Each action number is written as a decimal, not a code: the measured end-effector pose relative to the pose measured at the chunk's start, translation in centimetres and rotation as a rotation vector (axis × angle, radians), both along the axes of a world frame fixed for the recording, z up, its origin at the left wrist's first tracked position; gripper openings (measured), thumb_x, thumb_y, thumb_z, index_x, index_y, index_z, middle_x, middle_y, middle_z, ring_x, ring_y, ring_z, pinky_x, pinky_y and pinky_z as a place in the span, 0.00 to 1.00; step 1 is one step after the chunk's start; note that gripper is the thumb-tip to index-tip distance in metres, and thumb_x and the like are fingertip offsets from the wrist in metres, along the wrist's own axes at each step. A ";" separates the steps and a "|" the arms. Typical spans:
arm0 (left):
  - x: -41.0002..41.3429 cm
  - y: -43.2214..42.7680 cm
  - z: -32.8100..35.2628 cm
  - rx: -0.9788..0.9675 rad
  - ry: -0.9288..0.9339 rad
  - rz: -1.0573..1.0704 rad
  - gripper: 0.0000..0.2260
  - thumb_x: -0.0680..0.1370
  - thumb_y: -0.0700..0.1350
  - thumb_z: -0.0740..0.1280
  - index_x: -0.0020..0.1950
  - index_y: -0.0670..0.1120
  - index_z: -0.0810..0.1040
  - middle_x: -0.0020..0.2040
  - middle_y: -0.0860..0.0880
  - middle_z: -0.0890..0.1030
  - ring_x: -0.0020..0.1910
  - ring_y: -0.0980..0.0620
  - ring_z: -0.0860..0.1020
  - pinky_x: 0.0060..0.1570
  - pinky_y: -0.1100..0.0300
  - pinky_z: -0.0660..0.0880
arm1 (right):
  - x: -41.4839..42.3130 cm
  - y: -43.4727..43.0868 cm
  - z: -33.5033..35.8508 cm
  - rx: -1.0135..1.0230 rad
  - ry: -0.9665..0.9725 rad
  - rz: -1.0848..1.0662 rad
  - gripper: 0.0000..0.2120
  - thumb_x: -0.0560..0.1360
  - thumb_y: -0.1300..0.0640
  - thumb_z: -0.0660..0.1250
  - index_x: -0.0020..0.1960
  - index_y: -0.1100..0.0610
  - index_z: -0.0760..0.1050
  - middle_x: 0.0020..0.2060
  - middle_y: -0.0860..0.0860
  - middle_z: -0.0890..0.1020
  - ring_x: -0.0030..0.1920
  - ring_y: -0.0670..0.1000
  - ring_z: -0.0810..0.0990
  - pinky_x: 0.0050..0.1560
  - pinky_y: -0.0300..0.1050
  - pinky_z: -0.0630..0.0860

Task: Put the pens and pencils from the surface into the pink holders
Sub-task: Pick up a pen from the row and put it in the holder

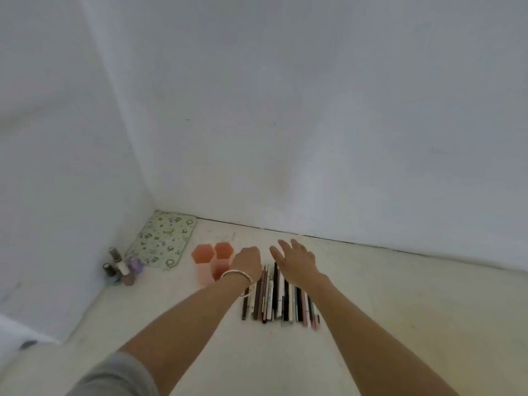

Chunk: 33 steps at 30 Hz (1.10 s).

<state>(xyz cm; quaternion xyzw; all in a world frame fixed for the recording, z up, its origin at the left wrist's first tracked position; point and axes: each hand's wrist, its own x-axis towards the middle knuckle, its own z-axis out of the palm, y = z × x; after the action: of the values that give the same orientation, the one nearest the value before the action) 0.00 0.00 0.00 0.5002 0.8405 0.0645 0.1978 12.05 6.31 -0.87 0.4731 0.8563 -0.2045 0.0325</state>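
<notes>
A row of several pens and pencils (278,301) lies side by side on the pale surface, pointing away from me. To their left stand the pink hexagonal holders (213,262), joined together, with nothing visible inside. My left hand (247,261), with a bracelet on the wrist, hovers over the far left end of the row, right beside the holders; its fingers curl downward and are hidden. My right hand (297,260) is spread open above the far ends of the pens, holding nothing.
A patterned green mat (163,242) lies in the back left corner. Several small nail polish bottles (123,267) stand against the left wall. White walls close off the back and the left. The pale surface (414,295) extends to the right.
</notes>
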 end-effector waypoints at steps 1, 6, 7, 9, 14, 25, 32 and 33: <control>0.1 0.0 -0.4 -0.042 -0.003 -0.001 0.12 0.81 0.36 0.58 0.63 0.40 0.74 0.60 0.43 0.79 0.60 0.45 0.79 0.57 0.57 0.74 | 0.0 0.2 -0.1 0.010 0.015 0.000 0.25 0.83 0.43 0.47 0.78 0.50 0.55 0.78 0.57 0.56 0.77 0.58 0.53 0.74 0.61 0.52; 0.8 0.7 -4.3 -0.115 -0.028 0.040 0.13 0.81 0.36 0.57 0.62 0.41 0.76 0.60 0.44 0.80 0.60 0.46 0.79 0.59 0.57 0.76 | -0.4 2.4 -1.3 0.000 0.105 -0.003 0.23 0.84 0.45 0.49 0.76 0.52 0.61 0.75 0.55 0.63 0.75 0.55 0.60 0.73 0.54 0.57; 1.0 1.0 -4.9 -0.116 -0.024 0.056 0.13 0.82 0.37 0.57 0.63 0.42 0.76 0.61 0.44 0.80 0.60 0.46 0.79 0.59 0.57 0.75 | -0.4 2.8 -1.7 -0.004 0.125 0.002 0.23 0.84 0.46 0.50 0.76 0.53 0.63 0.74 0.54 0.65 0.74 0.55 0.61 0.72 0.53 0.58; 1.5 1.3 -6.0 -0.124 0.014 0.082 0.14 0.82 0.38 0.55 0.65 0.42 0.75 0.63 0.45 0.78 0.63 0.47 0.77 0.60 0.58 0.74 | -0.4 3.6 -2.3 -0.034 0.180 -0.008 0.22 0.84 0.46 0.50 0.74 0.53 0.65 0.73 0.52 0.68 0.73 0.54 0.63 0.72 0.51 0.59; 2.0 2.4 -7.5 -0.144 0.068 0.155 0.14 0.83 0.36 0.55 0.67 0.40 0.72 0.64 0.43 0.77 0.63 0.48 0.77 0.59 0.58 0.76 | -0.6 5.4 -3.8 -0.074 0.224 -0.001 0.21 0.84 0.48 0.51 0.73 0.54 0.68 0.71 0.51 0.70 0.72 0.52 0.65 0.72 0.50 0.61; 0.6 3.9 -8.0 -0.139 0.109 0.133 0.17 0.79 0.36 0.59 0.68 0.39 0.63 0.61 0.42 0.76 0.57 0.48 0.79 0.54 0.59 0.75 | -3.3 6.9 -5.2 -0.149 0.319 0.003 0.19 0.83 0.54 0.55 0.72 0.56 0.68 0.70 0.52 0.71 0.71 0.52 0.66 0.72 0.48 0.62; -5.1 4.9 0.3 0.230 -0.122 0.155 0.14 0.77 0.40 0.65 0.59 0.44 0.64 0.36 0.50 0.76 0.31 0.55 0.75 0.27 0.65 0.67 | -6.8 7.4 -6.6 -0.201 0.149 -0.079 0.20 0.79 0.60 0.55 0.71 0.56 0.67 0.56 0.58 0.80 0.59 0.58 0.76 0.59 0.51 0.73; -6.0 4.8 1.3 0.270 -0.127 0.176 0.13 0.76 0.40 0.65 0.57 0.45 0.64 0.35 0.50 0.75 0.30 0.55 0.74 0.25 0.64 0.65 | -7.5 7.0 -7.1 -0.190 0.097 -0.063 0.20 0.79 0.59 0.56 0.71 0.57 0.67 0.56 0.58 0.80 0.59 0.58 0.75 0.59 0.50 0.72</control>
<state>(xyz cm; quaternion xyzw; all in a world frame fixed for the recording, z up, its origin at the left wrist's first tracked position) -6.03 4.80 1.30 0.4415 0.8507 0.2252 0.1751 4.60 13.31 -7.94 0.4840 0.8184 -0.3085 0.0294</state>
